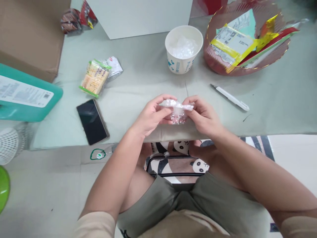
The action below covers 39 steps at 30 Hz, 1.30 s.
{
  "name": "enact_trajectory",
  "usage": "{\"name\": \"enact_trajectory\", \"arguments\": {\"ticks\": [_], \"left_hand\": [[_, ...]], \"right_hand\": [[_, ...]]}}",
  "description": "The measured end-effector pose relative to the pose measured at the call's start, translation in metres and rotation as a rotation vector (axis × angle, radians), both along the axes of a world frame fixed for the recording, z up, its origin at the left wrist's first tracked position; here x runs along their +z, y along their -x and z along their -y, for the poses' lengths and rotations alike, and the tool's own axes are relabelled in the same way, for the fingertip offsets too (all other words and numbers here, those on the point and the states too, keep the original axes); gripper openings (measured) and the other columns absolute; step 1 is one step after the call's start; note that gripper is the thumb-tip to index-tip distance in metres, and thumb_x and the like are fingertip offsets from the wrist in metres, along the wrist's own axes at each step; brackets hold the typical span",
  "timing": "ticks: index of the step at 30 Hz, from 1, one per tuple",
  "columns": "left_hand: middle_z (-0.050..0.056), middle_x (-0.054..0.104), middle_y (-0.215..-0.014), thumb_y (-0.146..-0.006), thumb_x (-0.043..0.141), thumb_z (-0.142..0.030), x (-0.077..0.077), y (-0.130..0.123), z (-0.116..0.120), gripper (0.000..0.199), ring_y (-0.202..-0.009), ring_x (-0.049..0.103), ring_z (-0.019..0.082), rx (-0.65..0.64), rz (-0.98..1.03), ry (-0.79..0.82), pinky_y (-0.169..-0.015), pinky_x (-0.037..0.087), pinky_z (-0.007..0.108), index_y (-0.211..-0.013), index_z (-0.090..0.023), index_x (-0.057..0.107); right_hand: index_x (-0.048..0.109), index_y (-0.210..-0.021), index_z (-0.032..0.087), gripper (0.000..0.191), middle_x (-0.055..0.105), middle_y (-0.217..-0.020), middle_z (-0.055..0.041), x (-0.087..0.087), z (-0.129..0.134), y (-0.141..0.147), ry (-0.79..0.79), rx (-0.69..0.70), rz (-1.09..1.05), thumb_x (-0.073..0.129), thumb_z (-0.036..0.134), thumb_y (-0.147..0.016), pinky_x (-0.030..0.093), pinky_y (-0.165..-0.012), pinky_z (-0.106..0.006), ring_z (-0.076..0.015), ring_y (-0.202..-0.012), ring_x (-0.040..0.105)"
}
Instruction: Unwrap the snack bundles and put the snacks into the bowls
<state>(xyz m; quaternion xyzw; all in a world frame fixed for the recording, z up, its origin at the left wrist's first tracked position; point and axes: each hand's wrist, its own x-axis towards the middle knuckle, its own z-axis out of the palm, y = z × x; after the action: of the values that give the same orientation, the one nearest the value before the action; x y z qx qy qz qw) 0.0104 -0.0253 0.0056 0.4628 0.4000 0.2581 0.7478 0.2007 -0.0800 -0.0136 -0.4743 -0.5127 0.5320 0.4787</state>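
Note:
Between my two hands is a small piece of clear bubble wrap (178, 114), crumpled and shiny, held just above the table's front edge. My left hand (155, 114) pinches its left side with the thumb and fingers. On its right side, my right hand (201, 114) grips a twisted end of the same piece. Whether anything lies inside the wrap I cannot tell. Beyond my hands stands a white paper cup (182, 64) with blue print, holding more crumpled clear plastic. A white utility knife (231, 98) lies to the right of my right hand.
A pink bowl (210, 59) of wrapped snacks stands at the back right. At left lie a phone (92, 122), a biscuit pack (95, 78) and a teal jug (29, 94). A white box (143, 16) and cardboard box (29, 36) stand at the back. Below is a panda mat (201, 165).

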Motion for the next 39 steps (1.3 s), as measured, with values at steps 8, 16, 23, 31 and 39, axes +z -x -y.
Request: {"name": "enact_trajectory", "arguments": {"ticks": [8, 16, 23, 31, 39], "left_hand": [[0.000, 0.069, -0.084, -0.078, 0.081, -0.038, -0.005, 0.004, -0.002, 0.031, -0.075, 0.068, 0.012, 0.027, -0.015, -0.143, -0.074, 0.057, 0.025, -0.097, -0.019, 0.066], [0.003, 0.067, -0.107, -0.075, 0.078, -0.021, 0.000, 0.006, 0.001, 0.046, -0.081, 0.066, 0.010, -0.011, -0.095, -0.271, -0.078, 0.054, 0.024, -0.116, -0.021, 0.059], [0.005, 0.065, -0.108, -0.081, 0.072, -0.029, 0.002, 0.015, -0.002, 0.031, -0.082, 0.066, 0.013, 0.099, -0.142, -0.262, -0.068, 0.053, 0.025, -0.109, -0.020, 0.060], [0.004, 0.067, -0.093, -0.083, 0.067, -0.047, 0.005, 0.018, -0.003, 0.030, -0.080, 0.063, 0.015, -0.054, -0.135, -0.322, -0.072, 0.050, 0.028, -0.092, -0.019, 0.068], [0.003, 0.070, -0.085, -0.084, 0.066, -0.048, 0.010, 0.022, -0.001, 0.029, -0.077, 0.062, 0.016, -0.133, -0.135, -0.343, -0.074, 0.052, 0.030, -0.089, -0.020, 0.070]], "right_hand": [[0.062, -0.091, 0.023, 0.019, 0.067, -0.088, -0.0024, -0.001, 0.002, 0.001, -0.100, -0.014, 0.182, 0.060, 0.042, -0.094, 0.050, -0.077, -0.033, -0.0165, -0.078, 0.062], [0.065, -0.092, 0.021, 0.019, 0.069, -0.082, -0.0021, 0.003, -0.001, 0.002, -0.060, -0.141, 0.345, 0.071, 0.039, -0.090, 0.049, -0.064, -0.030, -0.0151, -0.068, 0.062], [0.077, -0.088, 0.019, 0.006, 0.068, -0.099, -0.0044, 0.080, -0.095, -0.025, -0.399, -0.512, 0.800, 0.078, 0.016, -0.083, 0.049, -0.082, -0.031, -0.0145, -0.095, 0.062], [0.079, -0.086, -0.002, 0.037, 0.074, -0.091, 0.0011, 0.110, -0.204, -0.015, -0.132, -0.054, 1.228, 0.063, 0.026, -0.069, 0.018, -0.050, -0.017, -0.0178, -0.101, 0.071], [0.071, -0.080, -0.001, 0.017, 0.077, -0.094, -0.0012, 0.089, -0.216, 0.004, -0.155, 0.122, 1.252, 0.058, 0.009, -0.075, 0.007, -0.047, -0.012, -0.0122, -0.108, 0.070]]}}
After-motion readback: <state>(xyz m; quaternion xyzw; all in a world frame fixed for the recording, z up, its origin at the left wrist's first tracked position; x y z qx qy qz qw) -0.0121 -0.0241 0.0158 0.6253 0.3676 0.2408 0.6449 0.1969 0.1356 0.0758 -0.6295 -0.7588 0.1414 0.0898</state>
